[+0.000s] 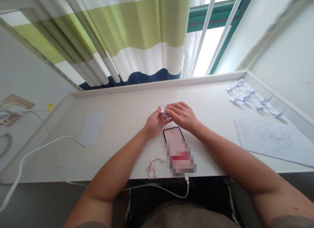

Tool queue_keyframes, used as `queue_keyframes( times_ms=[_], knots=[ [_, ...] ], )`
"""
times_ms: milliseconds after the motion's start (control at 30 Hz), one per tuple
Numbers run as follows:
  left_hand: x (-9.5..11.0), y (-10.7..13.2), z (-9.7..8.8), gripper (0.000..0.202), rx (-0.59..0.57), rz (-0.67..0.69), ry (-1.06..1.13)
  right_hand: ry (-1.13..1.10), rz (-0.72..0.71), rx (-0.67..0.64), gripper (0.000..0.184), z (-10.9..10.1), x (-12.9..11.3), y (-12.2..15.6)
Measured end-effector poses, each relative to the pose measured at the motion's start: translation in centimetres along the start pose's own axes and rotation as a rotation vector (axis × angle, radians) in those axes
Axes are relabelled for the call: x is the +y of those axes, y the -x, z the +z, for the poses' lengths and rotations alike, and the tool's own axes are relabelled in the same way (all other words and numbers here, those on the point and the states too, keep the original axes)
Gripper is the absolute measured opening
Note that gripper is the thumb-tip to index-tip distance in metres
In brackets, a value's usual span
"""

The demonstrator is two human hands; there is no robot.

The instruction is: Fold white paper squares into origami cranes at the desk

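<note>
Between my two hands, above the middle of the white desk [127, 113], is a small piece of folded white paper [164, 111] with pointed corners. My left hand [155, 122] grips it from the left, thumb on the near face. From the right, my right hand [182, 115] closes its fingers on the paper's other side and hides part of it. Just below the hands lies a phone [173, 136] with a lit pink screen, its lower part blurred out.
Several folded paper cranes [245, 96] stand at the back right, above a written sheet [267, 139]. Blank paper pieces [93, 126] lie at left. A beaded strap [152, 167] rests beside the phone. White cables [44, 148] cross the left side; one plugs into the phone.
</note>
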State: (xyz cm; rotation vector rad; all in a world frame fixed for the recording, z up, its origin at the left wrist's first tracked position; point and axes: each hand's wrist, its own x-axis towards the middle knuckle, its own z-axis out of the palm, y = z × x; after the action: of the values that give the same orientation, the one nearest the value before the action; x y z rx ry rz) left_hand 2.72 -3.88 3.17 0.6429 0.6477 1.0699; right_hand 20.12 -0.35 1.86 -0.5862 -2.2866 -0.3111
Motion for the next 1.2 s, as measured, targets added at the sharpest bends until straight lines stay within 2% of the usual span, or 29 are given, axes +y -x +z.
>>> queue_keyframes(
  times_ms=[200,300,467,567,767,900,967,1200],
  knots=[
    [-0.5,0.0,0.0,0.040,-0.010,0.031,-0.013,0.034,-0.023,0.071,0.013,0.0,-0.2,-0.3],
    [-0.7,-0.1,-0.2,0.040,-0.031,0.046,-0.038,0.051,-0.040,0.092,0.015,-0.1,-0.2,-0.3],
    [-0.9,-0.2,-0.4,0.042,-0.050,0.084,-0.072,-0.001,0.016,0.021,0.017,0.2,0.0,-0.2],
    [-1.0,-0.3,-0.6,0.045,-0.061,0.072,-0.094,-0.030,0.053,0.062,0.013,0.4,-0.1,-0.1],
    [-1.4,-0.5,-1.0,0.051,-0.100,0.091,-0.172,-0.181,0.304,0.115,0.009,0.9,-0.4,0.3],
    [-1.3,-0.6,-1.3,0.056,-0.121,0.103,-0.249,-0.332,0.484,0.174,0.033,0.9,-0.6,0.5],
    [-1.2,-0.7,-1.4,0.058,-0.113,0.118,-0.285,-0.405,0.560,0.179,0.038,0.8,-0.7,0.5],
    [-0.8,-0.8,-1.8,0.057,-0.099,0.142,-0.393,-0.586,0.687,0.178,0.033,0.5,-0.6,0.2]
  ],
)
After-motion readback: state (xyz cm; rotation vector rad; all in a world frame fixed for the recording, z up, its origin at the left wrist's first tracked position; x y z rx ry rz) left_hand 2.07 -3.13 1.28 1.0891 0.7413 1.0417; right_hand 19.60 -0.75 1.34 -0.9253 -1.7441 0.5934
